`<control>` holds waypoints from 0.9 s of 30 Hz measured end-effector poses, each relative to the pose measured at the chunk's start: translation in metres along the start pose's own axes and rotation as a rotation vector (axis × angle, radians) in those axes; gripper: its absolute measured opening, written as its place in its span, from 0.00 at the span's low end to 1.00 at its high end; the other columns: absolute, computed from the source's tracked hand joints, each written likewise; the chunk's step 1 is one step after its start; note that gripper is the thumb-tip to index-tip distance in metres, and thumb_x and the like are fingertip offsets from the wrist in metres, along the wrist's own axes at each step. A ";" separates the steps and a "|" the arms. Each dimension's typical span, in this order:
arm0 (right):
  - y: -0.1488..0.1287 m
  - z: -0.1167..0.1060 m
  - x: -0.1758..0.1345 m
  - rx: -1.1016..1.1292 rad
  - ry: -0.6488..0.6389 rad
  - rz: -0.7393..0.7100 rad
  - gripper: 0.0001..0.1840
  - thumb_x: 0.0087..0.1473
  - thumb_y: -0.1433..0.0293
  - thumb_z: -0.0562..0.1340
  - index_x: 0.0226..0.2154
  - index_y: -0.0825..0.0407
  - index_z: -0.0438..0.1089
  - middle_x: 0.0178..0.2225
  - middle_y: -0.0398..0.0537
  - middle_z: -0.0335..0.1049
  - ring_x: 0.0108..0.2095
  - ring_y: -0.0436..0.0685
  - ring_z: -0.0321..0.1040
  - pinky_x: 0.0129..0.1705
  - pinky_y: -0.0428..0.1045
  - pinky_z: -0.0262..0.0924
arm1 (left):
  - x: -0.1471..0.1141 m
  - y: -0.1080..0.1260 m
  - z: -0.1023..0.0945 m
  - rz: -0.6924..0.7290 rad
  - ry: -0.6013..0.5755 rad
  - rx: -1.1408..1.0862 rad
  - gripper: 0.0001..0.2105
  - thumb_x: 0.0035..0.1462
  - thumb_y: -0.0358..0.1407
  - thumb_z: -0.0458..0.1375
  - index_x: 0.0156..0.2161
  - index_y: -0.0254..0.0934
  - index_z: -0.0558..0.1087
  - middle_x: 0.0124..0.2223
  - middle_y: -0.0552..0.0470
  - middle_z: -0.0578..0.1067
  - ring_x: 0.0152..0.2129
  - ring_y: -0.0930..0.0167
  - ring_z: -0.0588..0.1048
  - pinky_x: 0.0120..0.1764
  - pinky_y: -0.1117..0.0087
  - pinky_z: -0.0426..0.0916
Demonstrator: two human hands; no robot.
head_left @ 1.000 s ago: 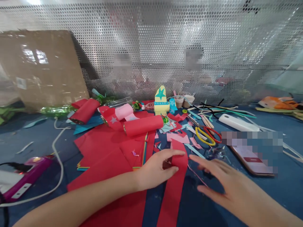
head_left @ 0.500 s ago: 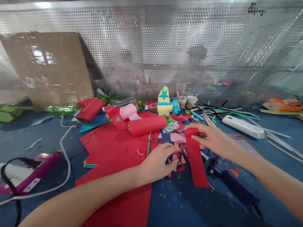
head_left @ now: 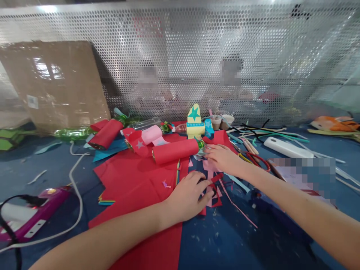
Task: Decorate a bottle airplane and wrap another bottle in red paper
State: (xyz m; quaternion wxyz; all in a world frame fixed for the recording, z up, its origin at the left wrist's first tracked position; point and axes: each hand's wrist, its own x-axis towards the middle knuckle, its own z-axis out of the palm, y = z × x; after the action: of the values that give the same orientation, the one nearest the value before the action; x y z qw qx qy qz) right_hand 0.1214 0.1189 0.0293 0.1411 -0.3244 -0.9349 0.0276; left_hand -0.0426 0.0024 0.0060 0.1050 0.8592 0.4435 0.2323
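Observation:
My left hand (head_left: 188, 197) rests beside the scrap pile, its fingers curled round red paper scraps (head_left: 217, 177). Over the pile, my right hand (head_left: 226, 160) has its fingers stretched out, touching pink and grey paper scraps (head_left: 209, 165). Just behind its fingers lies a wide red paper strip (head_left: 222, 137). A bottle wrapped in red paper (head_left: 176, 150) lies left of the right fingertips, its green cap (head_left: 200, 144) close to them. Large red paper sheets (head_left: 126, 176) spread out beneath and beside my left forearm.
Yellow and star-decorated paper-covered bottles (head_left: 196, 129) stand at the back. Red-handled scissors (head_left: 257, 159), a white hot-looking tool (head_left: 288, 148) and a dark blue glue gun (head_left: 281, 215) lie right. A purple power strip (head_left: 42, 210) with a white cable (head_left: 81, 195) is left; cardboard (head_left: 64, 86) leans behind.
My right hand has let go of the wide red strip, which now lies farther back, and has moved left onto the scraps. The scissors have come into sight. My left hand has barely moved.

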 end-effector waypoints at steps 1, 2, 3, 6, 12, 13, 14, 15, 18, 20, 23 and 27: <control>0.003 0.001 0.001 0.020 -0.001 0.008 0.17 0.56 0.77 0.53 0.42 0.51 0.74 0.51 0.49 0.71 0.57 0.59 0.59 0.60 0.60 0.51 | 0.000 0.000 0.000 0.004 -0.001 -0.001 0.13 0.63 0.35 0.49 0.46 0.33 0.72 0.47 0.43 0.72 0.46 0.62 0.68 0.53 0.58 0.64; 0.007 0.000 0.001 0.042 0.001 0.020 0.18 0.57 0.77 0.53 0.43 0.52 0.74 0.50 0.50 0.72 0.56 0.58 0.61 0.59 0.58 0.52 | 0.000 0.000 0.000 0.005 -0.001 -0.001 0.13 0.63 0.36 0.49 0.46 0.33 0.72 0.46 0.43 0.72 0.46 0.62 0.69 0.53 0.58 0.65; 0.010 -0.002 0.001 0.066 0.007 0.037 0.17 0.57 0.77 0.52 0.42 0.53 0.74 0.49 0.50 0.72 0.55 0.58 0.63 0.59 0.57 0.53 | 0.000 -0.001 0.000 0.007 -0.001 0.001 0.13 0.63 0.36 0.49 0.46 0.33 0.72 0.46 0.43 0.72 0.46 0.62 0.69 0.52 0.58 0.65; 0.022 -0.014 -0.002 0.142 0.041 0.123 0.15 0.57 0.73 0.53 0.38 0.52 0.75 0.44 0.51 0.75 0.49 0.58 0.69 0.54 0.56 0.59 | 0.000 -0.002 0.002 0.011 0.007 0.015 0.13 0.63 0.36 0.49 0.46 0.34 0.72 0.46 0.43 0.72 0.45 0.62 0.69 0.52 0.58 0.65; 0.037 -0.026 -0.018 0.337 0.102 0.321 0.09 0.51 0.71 0.58 0.36 0.51 0.71 0.36 0.48 0.77 0.36 0.56 0.75 0.41 0.51 0.68 | -0.001 -0.005 0.006 -0.012 0.026 0.016 0.12 0.63 0.37 0.50 0.48 0.35 0.70 0.47 0.45 0.72 0.47 0.63 0.68 0.52 0.58 0.65; 0.037 -0.025 -0.021 0.368 0.104 0.337 0.10 0.51 0.71 0.58 0.38 0.52 0.69 0.35 0.47 0.77 0.35 0.55 0.75 0.40 0.50 0.68 | -0.001 -0.005 0.006 -0.018 0.022 0.012 0.13 0.63 0.37 0.50 0.49 0.35 0.69 0.47 0.45 0.72 0.47 0.62 0.68 0.52 0.57 0.65; 0.036 -0.023 -0.025 0.397 0.100 0.346 0.12 0.50 0.71 0.58 0.40 0.52 0.68 0.34 0.47 0.77 0.35 0.55 0.74 0.39 0.50 0.68 | -0.002 -0.005 0.005 -0.023 0.018 0.002 0.14 0.63 0.37 0.50 0.50 0.34 0.68 0.48 0.45 0.72 0.48 0.62 0.68 0.52 0.57 0.65; 0.034 -0.022 -0.028 0.422 0.090 0.348 0.13 0.49 0.71 0.58 0.41 0.52 0.68 0.33 0.46 0.76 0.35 0.55 0.74 0.39 0.50 0.68 | -0.002 -0.005 0.005 -0.034 0.017 -0.012 0.15 0.63 0.37 0.50 0.52 0.34 0.66 0.49 0.44 0.72 0.49 0.61 0.68 0.52 0.56 0.65; 0.019 -0.019 -0.041 0.473 0.036 0.325 0.10 0.50 0.69 0.58 0.37 0.51 0.69 0.33 0.46 0.76 0.35 0.54 0.74 0.39 0.49 0.67 | -0.003 -0.005 0.004 -0.114 0.060 -0.072 0.20 0.62 0.37 0.51 0.58 0.35 0.59 0.53 0.42 0.69 0.52 0.61 0.67 0.53 0.57 0.65; 0.006 -0.020 -0.050 0.479 -0.006 0.298 0.08 0.52 0.66 0.58 0.33 0.51 0.71 0.34 0.46 0.76 0.36 0.54 0.74 0.41 0.49 0.66 | -0.003 -0.007 0.005 -0.167 0.115 -0.089 0.25 0.60 0.37 0.54 0.60 0.37 0.55 0.56 0.42 0.66 0.54 0.61 0.65 0.54 0.56 0.65; -0.009 -0.025 -0.059 0.465 -0.125 0.220 0.09 0.52 0.64 0.60 0.33 0.48 0.75 0.36 0.42 0.77 0.38 0.53 0.73 0.43 0.47 0.65 | -0.002 -0.011 0.008 -0.107 0.130 -0.069 0.25 0.57 0.32 0.57 0.59 0.40 0.58 0.57 0.43 0.64 0.54 0.61 0.64 0.54 0.55 0.64; -0.005 -0.033 -0.052 0.337 -0.237 0.163 0.13 0.57 0.61 0.58 0.36 0.46 0.77 0.39 0.43 0.77 0.39 0.55 0.73 0.42 0.48 0.65 | -0.002 -0.016 0.011 0.047 0.122 -0.034 0.14 0.58 0.25 0.52 0.48 0.38 0.72 0.49 0.45 0.70 0.47 0.64 0.70 0.49 0.59 0.69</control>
State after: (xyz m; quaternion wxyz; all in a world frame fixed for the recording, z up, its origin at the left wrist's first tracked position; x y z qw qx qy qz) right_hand 0.1667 0.0815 0.0490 0.0796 -0.3650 -0.8980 0.2325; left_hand -0.0491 0.0102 -0.0105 0.0871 0.8519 0.4246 0.2940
